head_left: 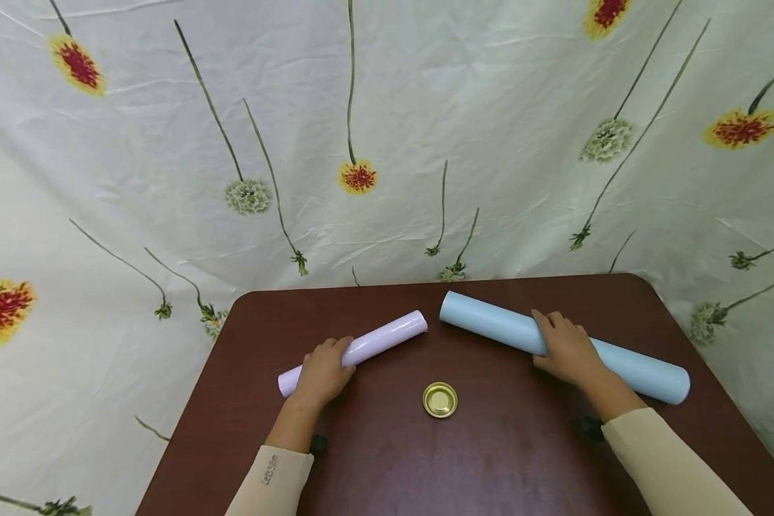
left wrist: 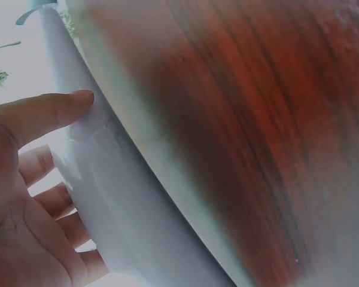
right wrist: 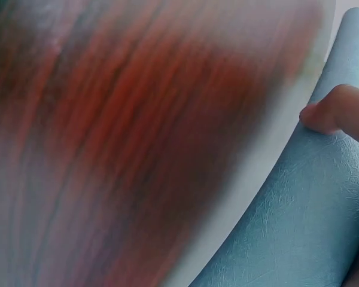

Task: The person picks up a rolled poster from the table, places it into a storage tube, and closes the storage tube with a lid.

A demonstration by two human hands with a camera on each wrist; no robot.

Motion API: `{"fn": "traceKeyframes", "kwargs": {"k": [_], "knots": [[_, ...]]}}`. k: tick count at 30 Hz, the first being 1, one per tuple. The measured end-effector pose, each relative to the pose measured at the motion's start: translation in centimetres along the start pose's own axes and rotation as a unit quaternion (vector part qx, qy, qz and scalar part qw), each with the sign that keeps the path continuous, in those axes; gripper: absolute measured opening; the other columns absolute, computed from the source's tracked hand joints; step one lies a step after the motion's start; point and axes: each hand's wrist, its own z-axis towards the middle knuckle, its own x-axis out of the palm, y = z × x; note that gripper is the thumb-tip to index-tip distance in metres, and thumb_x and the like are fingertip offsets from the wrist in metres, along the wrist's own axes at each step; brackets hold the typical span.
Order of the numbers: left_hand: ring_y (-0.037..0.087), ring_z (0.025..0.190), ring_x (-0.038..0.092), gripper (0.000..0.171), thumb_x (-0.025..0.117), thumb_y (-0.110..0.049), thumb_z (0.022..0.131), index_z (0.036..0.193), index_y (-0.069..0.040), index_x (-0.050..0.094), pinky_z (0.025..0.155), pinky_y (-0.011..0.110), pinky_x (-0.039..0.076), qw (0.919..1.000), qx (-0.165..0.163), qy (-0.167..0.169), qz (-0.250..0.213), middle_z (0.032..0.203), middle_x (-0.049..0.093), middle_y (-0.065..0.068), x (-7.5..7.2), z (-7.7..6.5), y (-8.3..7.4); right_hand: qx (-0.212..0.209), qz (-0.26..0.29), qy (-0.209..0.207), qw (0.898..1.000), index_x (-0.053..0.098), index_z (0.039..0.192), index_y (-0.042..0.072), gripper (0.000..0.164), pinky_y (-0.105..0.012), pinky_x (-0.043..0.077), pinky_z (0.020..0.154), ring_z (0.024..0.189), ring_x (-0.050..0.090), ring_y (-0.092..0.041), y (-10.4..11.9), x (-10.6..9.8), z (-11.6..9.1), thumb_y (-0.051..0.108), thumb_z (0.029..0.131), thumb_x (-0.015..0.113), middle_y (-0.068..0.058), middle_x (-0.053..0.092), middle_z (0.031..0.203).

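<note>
A glossy lavender roll (head_left: 387, 338) lies slanted on the left part of the table, its far end pointing right. My left hand (head_left: 325, 371) grips it near its lower left part; in the left wrist view the thumb (left wrist: 60, 112) presses on one side and the fingers reach round the other. On the right lies a longer, thicker light blue roll (head_left: 490, 317), slanting down to the right. My right hand (head_left: 568, 350) holds it around the middle, with the thumb (right wrist: 329, 113) against its textured surface in the right wrist view. The other right fingers are mostly hidden there.
Between the two rolls, nearer to me, a small round gold dish (head_left: 440, 400) sits on the dark brown table (head_left: 387, 459). A white cloth (head_left: 400, 86) printed with flowers hangs behind the table's back edge and along its sides.
</note>
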Motion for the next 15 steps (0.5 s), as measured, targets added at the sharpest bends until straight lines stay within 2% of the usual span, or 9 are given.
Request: {"fn": "traceKeyframes", "kwargs": {"k": [8,15], "knots": [[0.041,0.118,0.062,0.058,0.076,-0.020,0.088,0.141,-0.009,0.057,0.092,0.060,0.047,0.9993,0.005,-0.033,-0.019,0.129,0.063,0.020,-0.4,-0.2,-0.2,-0.021,-0.006,-0.050,0.999,0.043,0.140,-0.007,0.082,-0.063,0.045,0.091,0.113,0.058,-0.047,0.1,-0.7,-0.7,0.018,0.075,0.087,-0.030,0.056,0.127],[0.040,0.116,0.063,0.058,0.078,-0.021,0.087,0.141,-0.010,0.058,0.090,0.058,0.047,0.9980,0.011,-0.056,-0.027,0.128,0.064,0.019,-0.5,-0.4,-0.4,-0.024,-0.013,-0.050,0.998,0.042,0.141,-0.007,0.084,-0.065,0.043,0.097,0.120,0.056,-0.048,0.0,-1.1,-1.1,0.018,0.076,0.087,-0.029,0.058,0.133]]}}
